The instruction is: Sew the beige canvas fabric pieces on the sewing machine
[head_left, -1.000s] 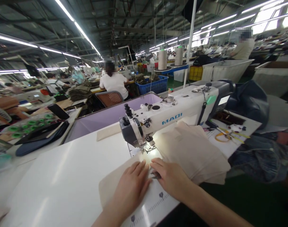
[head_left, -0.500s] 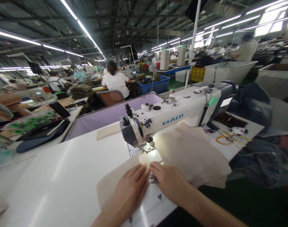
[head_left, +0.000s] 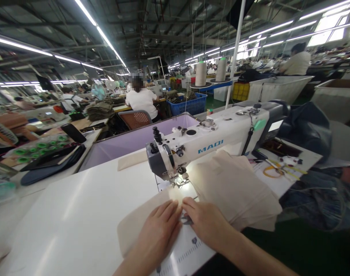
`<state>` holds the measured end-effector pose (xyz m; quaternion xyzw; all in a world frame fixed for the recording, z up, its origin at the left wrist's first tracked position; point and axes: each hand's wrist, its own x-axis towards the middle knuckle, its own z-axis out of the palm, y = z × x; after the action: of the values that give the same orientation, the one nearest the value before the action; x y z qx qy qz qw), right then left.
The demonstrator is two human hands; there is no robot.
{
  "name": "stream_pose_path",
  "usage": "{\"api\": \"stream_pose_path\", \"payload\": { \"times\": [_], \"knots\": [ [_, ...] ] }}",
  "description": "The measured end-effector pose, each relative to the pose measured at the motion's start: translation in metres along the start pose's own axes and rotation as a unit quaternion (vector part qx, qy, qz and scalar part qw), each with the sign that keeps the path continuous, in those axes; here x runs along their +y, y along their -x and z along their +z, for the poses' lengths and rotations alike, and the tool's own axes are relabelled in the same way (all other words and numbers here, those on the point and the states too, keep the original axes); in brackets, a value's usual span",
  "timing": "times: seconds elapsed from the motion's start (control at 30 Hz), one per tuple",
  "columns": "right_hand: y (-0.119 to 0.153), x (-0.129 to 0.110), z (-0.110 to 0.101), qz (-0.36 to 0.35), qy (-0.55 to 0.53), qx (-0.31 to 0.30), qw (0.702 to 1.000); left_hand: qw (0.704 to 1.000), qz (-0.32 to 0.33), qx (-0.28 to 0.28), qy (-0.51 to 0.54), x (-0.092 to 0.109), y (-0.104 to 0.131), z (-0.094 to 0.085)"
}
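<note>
head: hands [head_left: 159, 226] [head_left: 207, 222] touch panel [head_left: 137, 218]; basket [head_left: 192, 106] (cloth [head_left: 191, 95] inside) beyond.

Long strip lights [head_left: 113, 49] run beneath a dark, beamed ceiling [head_left: 163, 30], with bright windows [head_left: 326, 37] high on the right. Below, a brown chair [head_left: 136, 119] with a perforated back stands near a blue basket [head_left: 188, 106]; green floor [head_left: 303, 241] shows at lower right.
</note>
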<state>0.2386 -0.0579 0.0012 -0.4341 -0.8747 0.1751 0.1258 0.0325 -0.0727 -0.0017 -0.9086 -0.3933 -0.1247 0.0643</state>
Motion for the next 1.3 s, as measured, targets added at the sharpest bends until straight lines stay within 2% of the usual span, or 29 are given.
{"api": "stream_pose_path", "payload": {
  "times": [0.1,0.23,0.5,0.6,0.77,0.9,1.03,1.3],
  "knots": [
    [0.0,0.0,0.001,0.003,-0.005,-0.002,1.0,1.0,-0.024,-0.02,0.005,0.001,0.0,0.003],
    [0.001,0.0,0.006,0.018,-0.011,0.019,1.0,0.994,-0.101,-0.039,0.003,-0.007,0.001,0.005],
    [-0.001,-0.001,0.017,0.016,0.017,0.046,0.999,0.987,-0.145,-0.064,-0.014,-0.059,-0.022,0.005],
    [0.0,0.0,0.018,0.011,0.021,0.051,0.998,0.987,-0.139,-0.074,-0.007,-0.07,-0.028,0.005],
    [0.001,-0.001,0.019,0.011,0.021,0.059,0.998,0.99,-0.132,-0.045,-0.029,-0.071,-0.025,0.011],
    [0.001,-0.002,0.019,0.011,0.021,0.06,0.998,0.995,-0.092,-0.031,0.013,-0.07,-0.027,0.013],
    [0.001,-0.002,0.018,0.01,0.025,0.057,0.998,0.995,-0.077,-0.041,0.045,-0.07,-0.031,0.008],
    [0.001,-0.002,0.019,0.015,0.029,0.054,0.998,0.993,-0.102,-0.059,0.029,-0.07,-0.034,0.005]
  ]
}}
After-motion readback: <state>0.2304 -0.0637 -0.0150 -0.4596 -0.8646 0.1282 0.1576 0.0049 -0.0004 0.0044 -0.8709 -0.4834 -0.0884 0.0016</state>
